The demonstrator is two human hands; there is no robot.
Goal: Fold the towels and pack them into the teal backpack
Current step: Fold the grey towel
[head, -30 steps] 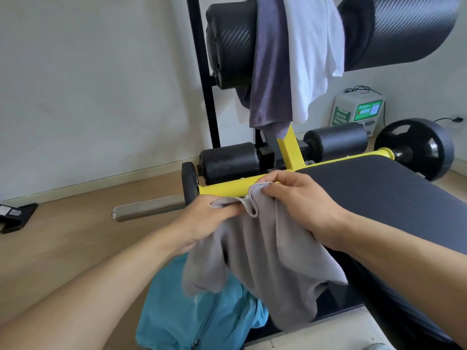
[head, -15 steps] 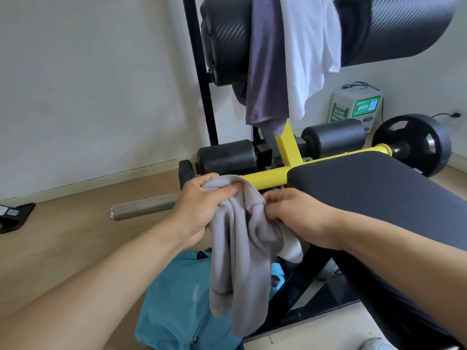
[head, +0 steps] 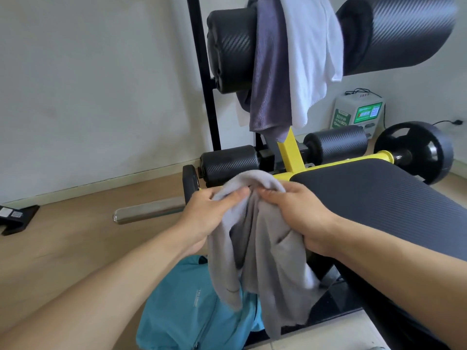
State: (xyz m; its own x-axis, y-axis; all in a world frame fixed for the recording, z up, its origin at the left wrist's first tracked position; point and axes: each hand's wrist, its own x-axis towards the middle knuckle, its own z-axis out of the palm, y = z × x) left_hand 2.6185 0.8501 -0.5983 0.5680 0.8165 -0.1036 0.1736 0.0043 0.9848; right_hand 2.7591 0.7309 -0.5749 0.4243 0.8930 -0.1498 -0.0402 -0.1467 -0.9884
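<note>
Left hand: fingers curled, thumb on top, gripping upper edge of soft light-grey cloth towel. Right hand: fingers curled, pinching same towel at top and bunching a fold lower down against the palm. Both hands close together, almost touching at towel's crest. Towel hanging in loose doubled folds between the hands, held in the air, lower end dangling over teal fabric backpack lying on wooden floor beside black padded weight bench.

Count: three towels in all. One grey in hand; one purple-grey ribbed towel and one white terry towel draped side by side over upper black foam roller. One backpack. One black weight plate at right on bench's yellow frame. One bare steel bar end at left.
</note>
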